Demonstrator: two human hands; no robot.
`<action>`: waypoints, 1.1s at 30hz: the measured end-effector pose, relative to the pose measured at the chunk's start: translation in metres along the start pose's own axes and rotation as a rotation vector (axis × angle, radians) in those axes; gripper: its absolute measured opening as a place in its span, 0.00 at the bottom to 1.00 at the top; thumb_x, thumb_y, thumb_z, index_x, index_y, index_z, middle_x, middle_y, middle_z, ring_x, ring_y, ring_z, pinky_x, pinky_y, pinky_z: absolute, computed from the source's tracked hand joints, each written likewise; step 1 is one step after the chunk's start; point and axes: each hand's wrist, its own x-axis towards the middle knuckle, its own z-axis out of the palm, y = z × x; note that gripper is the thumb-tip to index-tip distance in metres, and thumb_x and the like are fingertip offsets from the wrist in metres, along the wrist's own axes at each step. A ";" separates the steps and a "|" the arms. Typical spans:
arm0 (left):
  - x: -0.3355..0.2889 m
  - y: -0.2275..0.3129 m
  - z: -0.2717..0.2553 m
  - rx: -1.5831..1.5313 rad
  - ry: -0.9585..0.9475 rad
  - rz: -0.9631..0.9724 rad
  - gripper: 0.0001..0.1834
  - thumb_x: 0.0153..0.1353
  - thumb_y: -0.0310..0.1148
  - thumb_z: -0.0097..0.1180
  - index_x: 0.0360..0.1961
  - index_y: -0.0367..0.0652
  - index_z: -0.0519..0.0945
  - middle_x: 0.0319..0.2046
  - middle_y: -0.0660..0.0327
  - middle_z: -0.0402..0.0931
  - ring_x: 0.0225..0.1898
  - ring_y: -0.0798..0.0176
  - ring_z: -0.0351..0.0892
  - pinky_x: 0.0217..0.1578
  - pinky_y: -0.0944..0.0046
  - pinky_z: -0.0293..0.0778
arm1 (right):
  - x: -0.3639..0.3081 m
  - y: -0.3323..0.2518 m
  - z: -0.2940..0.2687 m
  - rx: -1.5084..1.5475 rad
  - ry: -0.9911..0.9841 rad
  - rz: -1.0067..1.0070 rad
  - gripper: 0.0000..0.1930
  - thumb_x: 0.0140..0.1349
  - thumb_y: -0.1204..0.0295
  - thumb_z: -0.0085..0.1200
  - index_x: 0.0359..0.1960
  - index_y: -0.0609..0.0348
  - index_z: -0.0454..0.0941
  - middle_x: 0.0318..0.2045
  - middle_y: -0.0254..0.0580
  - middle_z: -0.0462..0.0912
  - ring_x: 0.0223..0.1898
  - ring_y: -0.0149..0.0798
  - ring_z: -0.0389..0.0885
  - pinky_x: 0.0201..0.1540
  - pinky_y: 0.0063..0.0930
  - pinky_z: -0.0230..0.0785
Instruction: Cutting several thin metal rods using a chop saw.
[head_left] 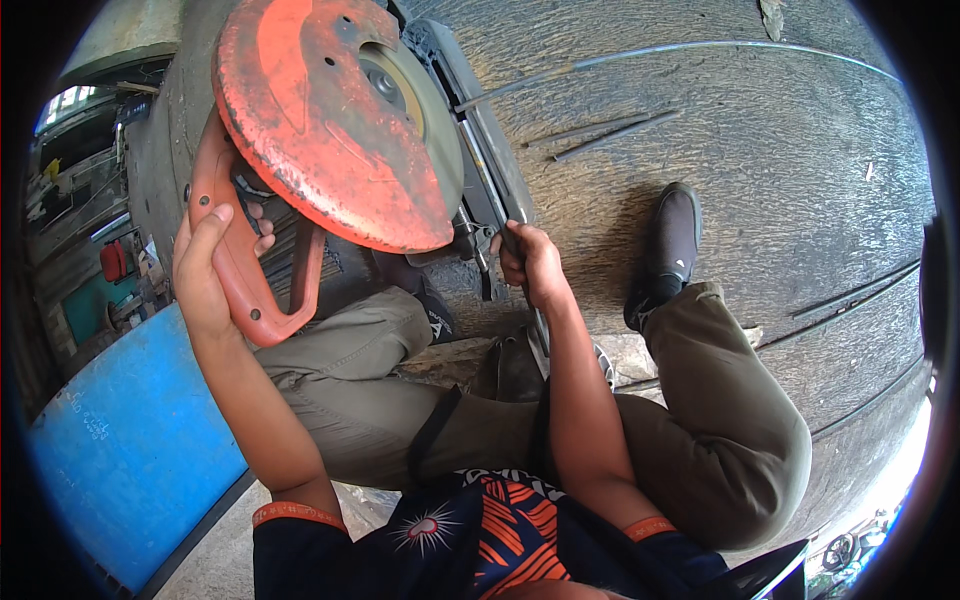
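Note:
A cut-off saw with a worn orange guard (320, 150) stands at the upper left, its abrasive disc (447, 150) showing past the guard's right side. My left hand (205, 265) is wrapped round the saw's orange loop handle (235, 275), thumb on top and fingertips through the opening. To the right of the disc, my right hand (535, 265) is closed round a thin metal bar (487, 175) that runs along the saw's base and comes out below my fist. The saw's clamp (484, 250) lies just left of that hand. Whether the disc touches the bar is hidden by the guard.
A long thin rod (680, 46) arcs across the grooved wooden floor, with short dark rods (615, 136) nearby. More dark rods (855, 292) lie at the right. My shoe (675, 235) rests on the boards. A blue panel (140, 440) stands at the lower left.

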 end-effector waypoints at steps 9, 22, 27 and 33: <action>0.004 -0.006 -0.005 -0.006 0.009 -0.027 0.21 0.63 0.34 0.51 0.55 0.32 0.72 0.33 0.55 0.76 0.31 0.63 0.78 0.31 0.66 0.78 | 0.002 0.003 -0.009 -0.088 0.004 0.012 0.21 0.68 0.59 0.42 0.23 0.62 0.76 0.09 0.26 0.58 0.10 0.27 0.53 0.15 0.25 0.46; 0.000 0.001 0.001 -0.012 -0.007 -0.016 0.23 0.63 0.35 0.50 0.57 0.33 0.71 0.35 0.55 0.76 0.34 0.61 0.79 0.35 0.64 0.77 | 0.003 0.005 -0.010 -0.258 0.134 -0.056 0.19 0.65 0.60 0.51 0.21 0.63 0.78 0.12 0.28 0.65 0.14 0.25 0.60 0.19 0.25 0.50; 0.000 0.000 0.000 -0.015 -0.005 -0.024 0.23 0.63 0.35 0.50 0.57 0.33 0.71 0.35 0.55 0.76 0.34 0.61 0.79 0.36 0.64 0.77 | 0.003 0.006 -0.011 -0.494 0.238 -0.152 0.21 0.63 0.60 0.54 0.18 0.66 0.76 0.13 0.33 0.69 0.17 0.28 0.66 0.23 0.29 0.58; 0.000 0.000 0.001 -0.021 -0.003 -0.013 0.23 0.63 0.35 0.50 0.57 0.34 0.71 0.35 0.55 0.76 0.34 0.61 0.78 0.36 0.64 0.77 | 0.006 0.013 -0.015 -0.671 0.295 -0.244 0.22 0.63 0.59 0.56 0.20 0.69 0.74 0.12 0.49 0.69 0.18 0.38 0.68 0.27 0.37 0.64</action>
